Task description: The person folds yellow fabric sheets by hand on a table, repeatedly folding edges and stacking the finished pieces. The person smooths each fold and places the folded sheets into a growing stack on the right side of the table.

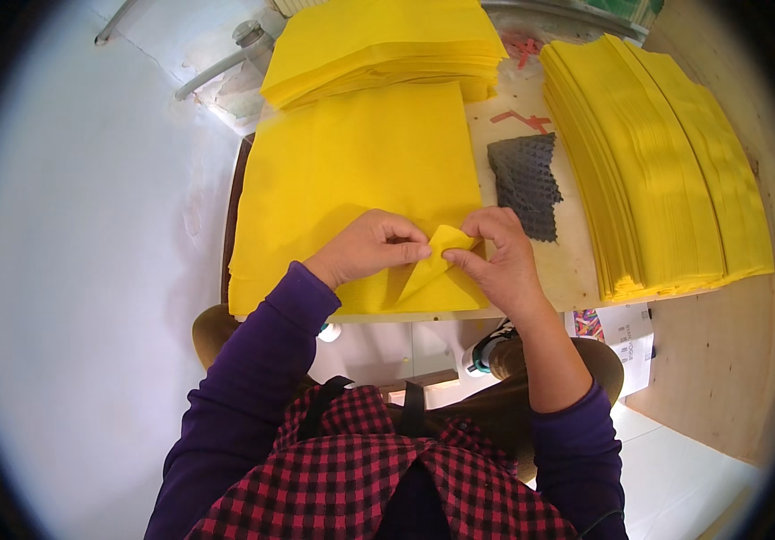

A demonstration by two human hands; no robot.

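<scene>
A yellow fabric sheet [360,162] lies on the table in front of me, its near right corner lifted and folded up. My left hand [376,248] pinches the left side of that raised corner between thumb and fingers. On the corner's right side, my right hand [501,261] grips the fabric the same way, thumb toward the left thumb. A small fold stands up between the two hands. Whether more sheets lie under this one is hidden.
A thick yellow stack [387,45] sits behind the sheet, and folded yellow stacks [657,171] stand at the right. Between them lie a dark textured cloth [526,184] and red strips [522,120]. A jar [252,40] stands at the back left, beside the white wall [90,243].
</scene>
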